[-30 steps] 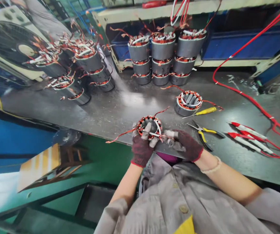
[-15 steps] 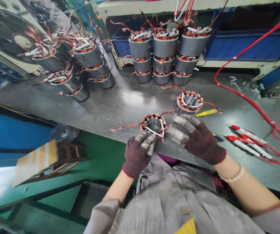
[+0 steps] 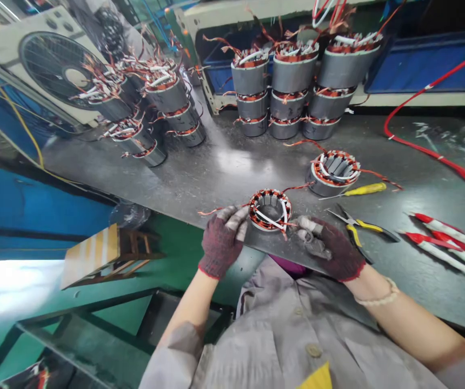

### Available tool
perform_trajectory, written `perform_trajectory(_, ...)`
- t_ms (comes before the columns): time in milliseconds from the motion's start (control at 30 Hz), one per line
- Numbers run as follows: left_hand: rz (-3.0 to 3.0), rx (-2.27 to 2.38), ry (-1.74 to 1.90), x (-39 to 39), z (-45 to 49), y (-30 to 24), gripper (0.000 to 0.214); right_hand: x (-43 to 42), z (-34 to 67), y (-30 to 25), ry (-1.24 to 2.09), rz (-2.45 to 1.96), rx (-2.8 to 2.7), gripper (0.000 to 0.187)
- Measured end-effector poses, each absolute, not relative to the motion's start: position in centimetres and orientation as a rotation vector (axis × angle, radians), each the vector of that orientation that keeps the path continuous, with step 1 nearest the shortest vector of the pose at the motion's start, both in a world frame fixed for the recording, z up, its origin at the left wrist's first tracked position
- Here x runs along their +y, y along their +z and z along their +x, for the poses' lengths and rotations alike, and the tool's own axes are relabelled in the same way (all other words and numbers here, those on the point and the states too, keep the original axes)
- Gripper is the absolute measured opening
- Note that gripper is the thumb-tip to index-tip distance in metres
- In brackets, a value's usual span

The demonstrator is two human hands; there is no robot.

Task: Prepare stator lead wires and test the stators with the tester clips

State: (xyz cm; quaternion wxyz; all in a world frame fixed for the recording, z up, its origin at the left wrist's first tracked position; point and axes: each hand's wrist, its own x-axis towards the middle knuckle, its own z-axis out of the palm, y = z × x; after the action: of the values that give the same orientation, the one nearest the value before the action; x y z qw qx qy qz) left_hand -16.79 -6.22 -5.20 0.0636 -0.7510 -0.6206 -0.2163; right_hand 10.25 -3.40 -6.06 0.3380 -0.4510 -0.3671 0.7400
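A small motor stator (image 3: 270,208) with copper windings and white sleeved leads lies at the near edge of the grey bench (image 3: 224,167). My left hand (image 3: 221,239), in a dark knit glove, touches its left side with curled fingers. My right hand (image 3: 329,243), gloved too, rests just right of it, fingers pinched on thin wire ends coming off the stator. A second stator (image 3: 332,172) sits farther back to the right. Yellow-handled pliers (image 3: 360,227) lie beside my right hand.
A yellow screwdriver (image 3: 364,189) lies by the second stator. Stacks of stators (image 3: 293,89) stand at the back, more (image 3: 155,108) at the back left near a fan (image 3: 54,65). Red-and-white sleeved leads (image 3: 447,240) and a red cable (image 3: 431,151) lie at right. A wooden stool (image 3: 103,254) stands below.
My right hand was lifted and spread above the bench half a second ago; it has dropped to the right of the stator and closed on the wires. The left hand stays at the stator.
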Motion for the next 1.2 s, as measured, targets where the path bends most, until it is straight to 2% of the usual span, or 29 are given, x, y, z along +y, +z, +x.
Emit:
perform_trajectory(100,-2.473,-1.747,-0.303,-2.2,-16.3,-3.1,0.037,-2.9,11.7,-5.4,1.595,-1.35,-1.176,0.049)
perform_trajectory(200,-2.62,-1.651,-0.073,0.4,-16.3,-2.3,0.033,-3.3,15.3,-6.4,0.806,-1.526,-1.718,0.053)
perform_trajectory(300,-2.367,-1.789,-0.423,1.0,-17.3,-1.6,0.032,-4.7,19.5,-9.6,0.076,-1.641,-2.111,0.057)
perform_trajectory(367,-2.14,-1.892,-0.705,1.1,-18.0,-0.3,0.034,-6.1,21.4,-12.0,-0.128,-1.692,-2.206,0.062)
perform_trajectory(433,-2.214,-1.939,-0.669,1.9,-18.2,1.6,0.037,-7.5,22.4,-13.8,-0.185,-1.674,-2.257,0.062)
perform_trajectory(533,-2.638,-1.878,-0.034,5.1,-16.5,3.8,0.042,-9.3,22.7,-14.8,-0.109,-1.424,-2.419,0.06)
perform_trajectory(667,-2.811,-1.67,0.906,10.4,-11.6,3.0,0.086,-10.5,22.2,-14.8,-0.021,-1.094,-2.586,0.077)
perform_trajectory(733,-2.828,-1.536,1.181,11.9,-9.4,1.5,0.082,-11.0,22.2,-15.0,-0.055,-1.121,-2.586,0.073)
perform_trajectory(833,-2.88,-1.411,1.204,12.4,-8.0,0.2,0.06,-11.8,22.7,-15.8,-0.044,-1.182,-2.554,0.065)
perform_trajectory(900,-2.868,-1.409,1.097,11.8,-8.2,0.5,0.049,-12.4,23.0,-16.2,0.089,-1.135,-2.533,0.067)
perform_trajectory(967,-2.765,-1.451,0.969,10.7,-8.6,1.3,0.042,-12.9,23.0,-15.9,0.311,-1.103,-2.403,0.061)
perform_trajectory(1067,-2.559,-1.532,0.753,8.9,-8.8,2.2,0.048,-12.7,20.9,-14.2,0.885,-1.189,-1.965,0.042)
perform_trajectory(1200,-2.419,-1.662,0.694,7.4,-8.8,2.6,0.065,-10.7,14.4,-10.8,1.861,-1.123,-1.214,0.041)
